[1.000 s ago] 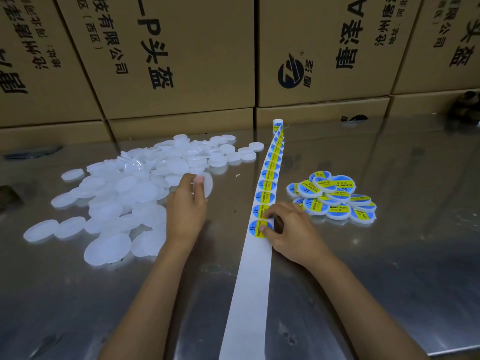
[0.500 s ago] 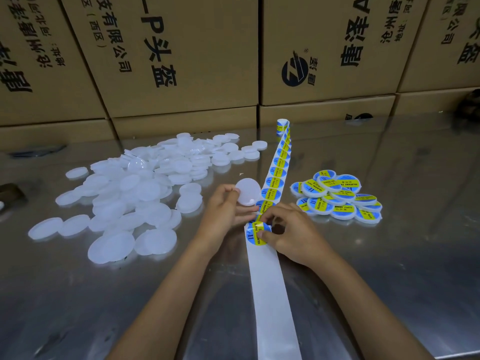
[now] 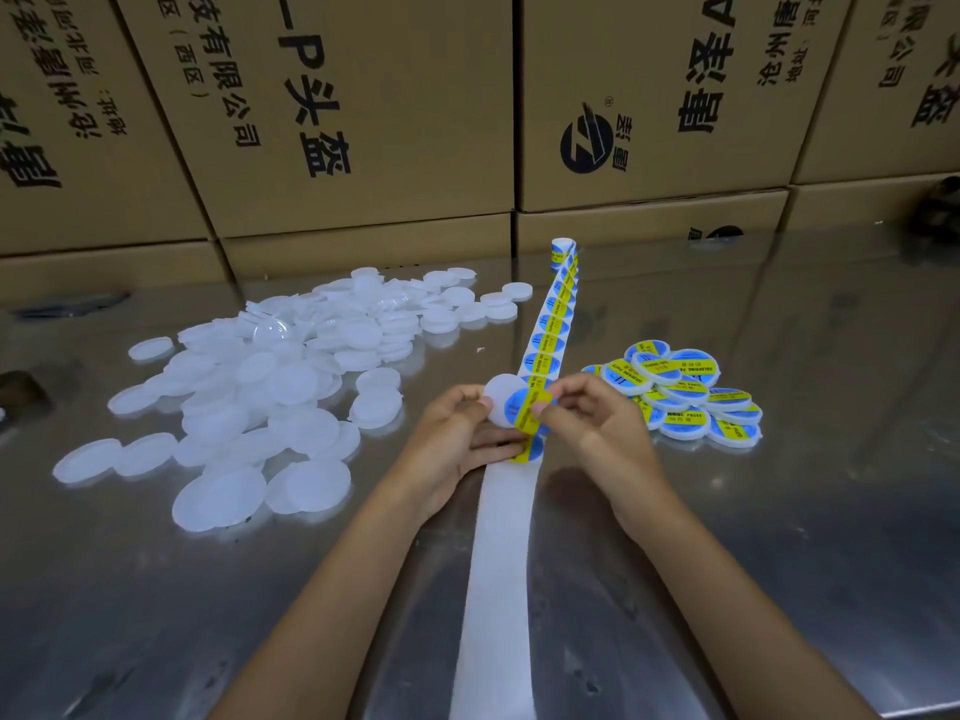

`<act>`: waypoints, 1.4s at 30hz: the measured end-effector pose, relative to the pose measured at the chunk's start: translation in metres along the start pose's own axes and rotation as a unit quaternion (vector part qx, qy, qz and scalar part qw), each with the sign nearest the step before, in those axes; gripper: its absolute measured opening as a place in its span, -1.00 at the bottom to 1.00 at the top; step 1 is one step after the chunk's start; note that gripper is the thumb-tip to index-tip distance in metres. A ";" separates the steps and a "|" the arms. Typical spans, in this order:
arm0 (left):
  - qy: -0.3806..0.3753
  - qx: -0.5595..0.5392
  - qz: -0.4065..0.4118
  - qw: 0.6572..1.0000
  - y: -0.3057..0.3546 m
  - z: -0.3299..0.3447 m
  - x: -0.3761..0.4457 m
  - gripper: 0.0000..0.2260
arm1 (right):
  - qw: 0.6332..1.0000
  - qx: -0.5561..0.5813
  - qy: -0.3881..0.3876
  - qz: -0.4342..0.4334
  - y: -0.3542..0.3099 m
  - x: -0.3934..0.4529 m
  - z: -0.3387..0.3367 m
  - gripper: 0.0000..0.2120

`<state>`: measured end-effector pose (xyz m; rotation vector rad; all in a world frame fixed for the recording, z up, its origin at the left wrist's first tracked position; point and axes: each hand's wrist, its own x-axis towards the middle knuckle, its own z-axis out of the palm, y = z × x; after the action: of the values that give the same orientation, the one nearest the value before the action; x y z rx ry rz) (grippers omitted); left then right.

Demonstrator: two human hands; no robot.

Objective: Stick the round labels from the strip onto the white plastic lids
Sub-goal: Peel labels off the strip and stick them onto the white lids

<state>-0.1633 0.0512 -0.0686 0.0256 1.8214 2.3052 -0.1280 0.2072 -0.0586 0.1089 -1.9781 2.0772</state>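
The light is moderate and even, falling from above. The shiny metal worktop (image 3: 779,511) mirrors the cardboard boxes (image 3: 363,106) along its far side and shows pale glare patches near the right edge. Soft, short shadows lie under the forearms and beneath the pile of white lids (image 3: 270,387), which look slightly overexposed, their edges melting together. The wide lens bends the box edges outward toward the left and right sides. The middle is fairly sharp; printed text on the labelled lids (image 3: 685,402) is soft and mostly unreadable
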 end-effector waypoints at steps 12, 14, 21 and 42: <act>-0.111 -0.020 -0.009 0.994 0.005 0.006 -0.009 -0.76 | 0.997 0.043 0.061 -0.007 0.002 0.006 -0.002 -0.75; -0.124 -0.018 -0.009 0.992 0.005 0.007 -0.009 -0.75 | 0.998 0.028 0.060 -0.008 0.003 0.006 -0.002 -0.76; -0.148 -0.034 -0.009 0.988 0.005 0.009 -0.010 -0.73 | 0.998 -0.016 0.060 -0.021 0.008 0.008 -0.002 -0.76; -0.158 -0.138 -0.038 0.977 0.011 0.019 -0.016 -0.70 | 0.971 -0.181 0.105 -0.115 0.026 0.008 -0.006 -0.71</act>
<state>-0.1470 0.0642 -0.0516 0.2612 1.3198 2.3207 -0.1416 0.2136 -0.0820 0.0422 -2.0637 1.4947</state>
